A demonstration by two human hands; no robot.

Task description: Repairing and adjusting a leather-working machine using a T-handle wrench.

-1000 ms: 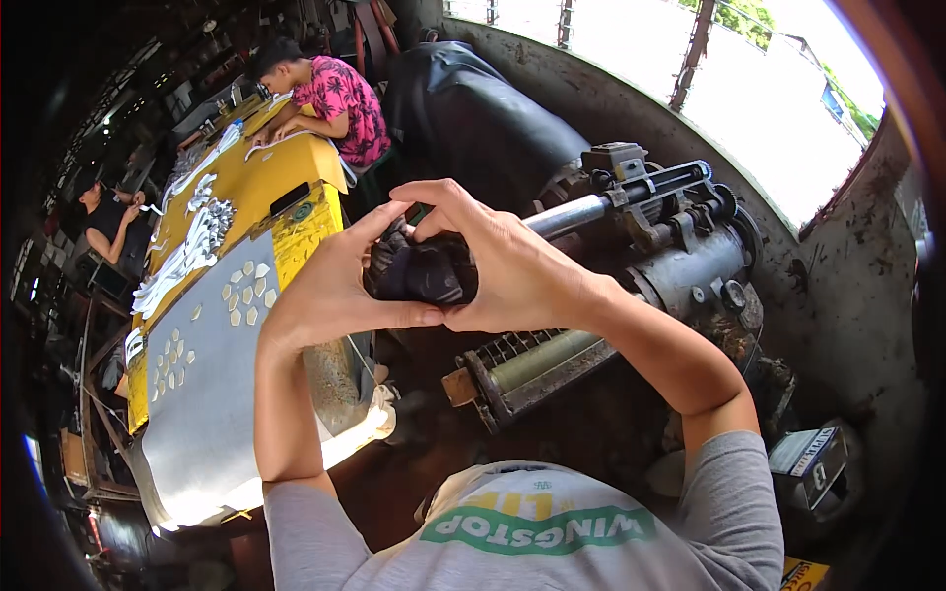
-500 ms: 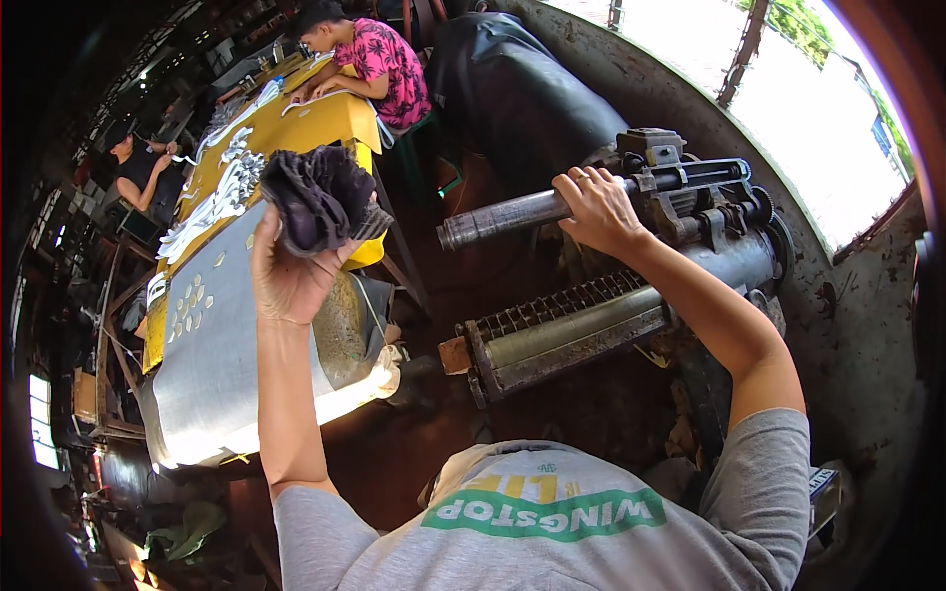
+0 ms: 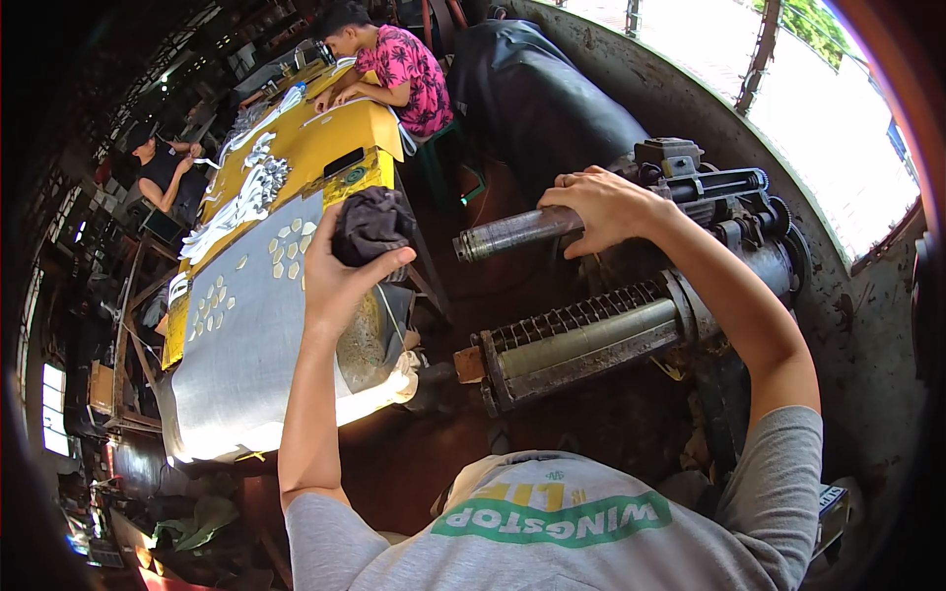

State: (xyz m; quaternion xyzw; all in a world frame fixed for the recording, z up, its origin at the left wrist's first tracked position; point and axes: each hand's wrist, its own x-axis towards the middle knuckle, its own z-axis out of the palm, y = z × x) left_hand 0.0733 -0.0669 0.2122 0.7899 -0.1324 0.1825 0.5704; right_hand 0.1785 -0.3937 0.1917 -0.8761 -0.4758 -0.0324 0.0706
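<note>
My left hand [image 3: 333, 271] is closed around a dark, crumpled cloth [image 3: 374, 229], raised over the near right part of the worktable. The cloth is bunched into a wad, with the thumb below it. To the right, my right hand [image 3: 616, 209] curves over a long metal cylinder [image 3: 517, 233] of a machine, fingers on top and thumb on the near side. The cylinder's free end points left. Nearer to me lies a second, brass-coloured roller [image 3: 591, 342] with a wire coil [image 3: 581, 313] along it.
A grey sheet [image 3: 236, 364] with several small pale pieces [image 3: 289, 246] covers the table's near end. White strips [image 3: 241, 202] and a black flat object [image 3: 344, 162] lie beyond on yellow. Two people [image 3: 409, 79] work farther off. A large dark covered bulk [image 3: 542, 94] stands behind the machine.
My left hand has moved right, and the cloth is now lower and more tightly bunched. My right hand has shifted along the cylinder toward its free end. The whole view has moved slightly.
</note>
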